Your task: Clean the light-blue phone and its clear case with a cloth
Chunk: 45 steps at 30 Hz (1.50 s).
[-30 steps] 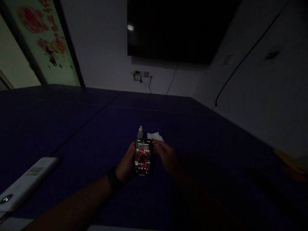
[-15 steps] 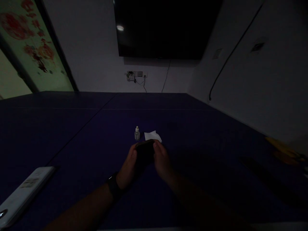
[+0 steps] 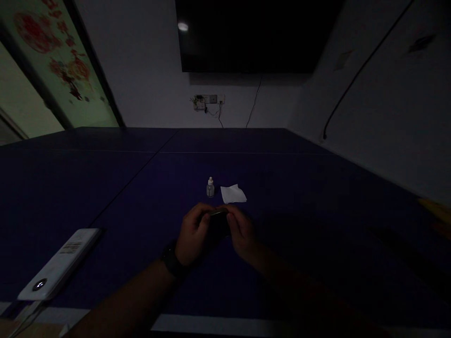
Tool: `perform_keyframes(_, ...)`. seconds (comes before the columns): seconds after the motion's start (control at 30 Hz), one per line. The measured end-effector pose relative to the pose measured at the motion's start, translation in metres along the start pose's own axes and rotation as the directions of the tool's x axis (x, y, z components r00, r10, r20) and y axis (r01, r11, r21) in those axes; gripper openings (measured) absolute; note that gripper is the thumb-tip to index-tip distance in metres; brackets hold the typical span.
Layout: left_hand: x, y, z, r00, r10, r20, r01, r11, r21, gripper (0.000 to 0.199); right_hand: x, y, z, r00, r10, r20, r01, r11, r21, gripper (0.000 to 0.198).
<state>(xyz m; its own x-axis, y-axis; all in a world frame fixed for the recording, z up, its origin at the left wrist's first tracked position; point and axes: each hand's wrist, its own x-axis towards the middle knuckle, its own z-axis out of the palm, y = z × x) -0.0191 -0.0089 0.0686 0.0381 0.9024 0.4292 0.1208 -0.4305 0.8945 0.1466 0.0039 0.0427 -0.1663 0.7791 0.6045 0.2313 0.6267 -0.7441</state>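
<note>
phone (image 3: 218, 222) is held between both hands over the near part of the bench (image 3: 141, 202), one narrow edge faintly lit and the face below it lost in shadow. its left side is pinched between the thumb and curled fingers of the left hand (image 3: 192, 233); its right side is pinched likewise by the right hand (image 3: 243, 235), so the grip is closed on the phone from both sides. it seems to be held this way so that its tilt can be steadied by two thumbs. whether a display is lit cannot be told from this angle.

the forearms are angled in from the lower corners toward the phone, and the palms are turned inward. a dark band (image 3: 172, 259) is worn on the left wrist; the right forearm is mostly swallowed by darkness.

just beyond the hands, a small bottle (image 3: 210, 188) is stood upright, cap up, probably so that nothing is spilled. a piece of white paper (image 3: 233, 194) is laid beside it, to its right, apart from it. well to the left, a white device (image 3: 61, 263) is laid near the bench's edge, perhaps so that the cable (image 3: 26, 319) at its near end can be run off.
</note>
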Motion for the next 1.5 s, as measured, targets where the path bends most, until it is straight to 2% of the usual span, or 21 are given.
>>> perform_keyframes(0.13, -0.002, 0.011, -0.006, 0.989, 0.135, 0.051, -0.143, 0.97, 0.195, 0.018, -0.004, -0.007, 0.0, 0.998, 0.003, 0.056, -0.002, 1.0, -0.025, 0.022)
perform_keyframes(0.23, -0.005, 0.018, -0.007, 0.969, 0.209, 0.13, -0.237, 0.933, 0.271, 0.014, -0.008, -0.013, -0.001, 0.993, -0.06, 0.103, 0.066, 0.996, -0.055, 0.015)
perform_keyframes(0.43, -0.009, 0.017, -0.009, 0.933, 0.27, 0.237, -0.344, 0.862, 0.374, 0.011, -0.008, -0.019, -0.001, 0.968, -0.187, 0.164, 0.209, 0.97, -0.125, 0.012)
perform_keyframes(0.7, -0.01, 0.007, -0.012, 0.865, 0.421, 0.273, -0.501, 0.754, 0.424, 0.018, -0.009, -0.02, 0.004, 0.946, -0.276, 0.168, 0.3, 0.942, -0.146, 0.014)
perform_keyframes(0.87, -0.01, 0.0, -0.017, 0.849, 0.416, 0.327, -0.523, 0.749, 0.406, 0.019, -0.013, -0.019, 0.006, 0.942, -0.294, 0.16, 0.314, 0.942, -0.118, 0.013)
perform_keyframes(1.07, -0.009, 0.002, -0.021, 0.801, 0.474, 0.366, -0.593, 0.709, 0.381, 0.018, -0.012, -0.021, 0.009, 0.932, -0.333, 0.141, 0.348, 0.933, -0.093, 0.015)
perform_keyframes(1.27, -0.008, 0.007, -0.022, 0.743, 0.53, 0.408, -0.655, 0.7, 0.284, 0.016, -0.016, -0.026, 0.006, 0.939, -0.305, 0.16, 0.312, 0.95, -0.015, 0.024)
perform_keyframes(1.5, -0.003, 0.014, -0.031, 0.791, 0.336, 0.51, -0.493, 0.845, 0.208, 0.023, -0.014, -0.025, -0.007, 0.949, -0.166, 0.269, 0.143, 0.984, 0.102, 0.038)
